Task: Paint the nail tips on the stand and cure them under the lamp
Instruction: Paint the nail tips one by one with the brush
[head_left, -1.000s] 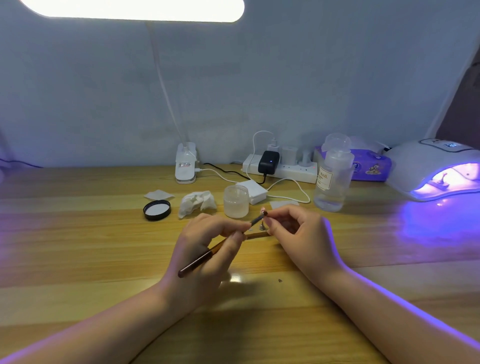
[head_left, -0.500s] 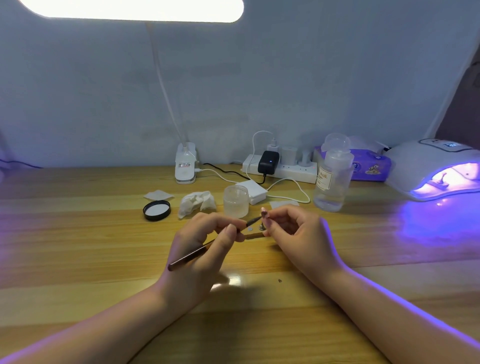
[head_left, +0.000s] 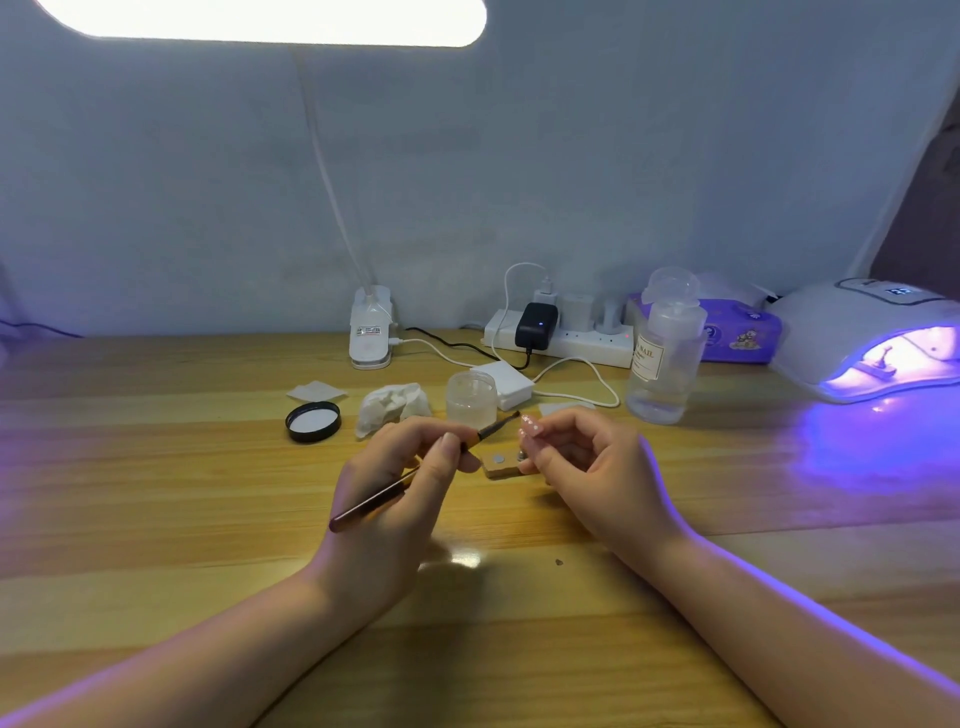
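Observation:
My left hand (head_left: 400, 483) grips a thin nail brush (head_left: 421, 470), its dark tip pointing up and right toward a pink nail tip (head_left: 531, 427) with white dots. The nail tip stands on a small wooden stand (head_left: 500, 464) with a round metal magnet on top. My right hand (head_left: 592, 467) holds the stand's right end, fingers curled around it. A small gap separates the brush tip from the nail tip. The white curing lamp (head_left: 852, 332) glows purple at the right, with another small stand inside it.
Behind my hands sit a clear jar (head_left: 471, 397), its black lid (head_left: 313, 422), a crumpled tissue (head_left: 392, 405), cotton pads (head_left: 506, 384) and a clear liquid bottle (head_left: 665, 358). A power strip (head_left: 566, 338), cables, a desk lamp base (head_left: 370, 335) and a purple tissue pack (head_left: 737, 332) line the wall.
My left hand has drawn the brush back to the left, off the nail tip. The stand's left part with its magnet now shows. My right hand has stayed put.

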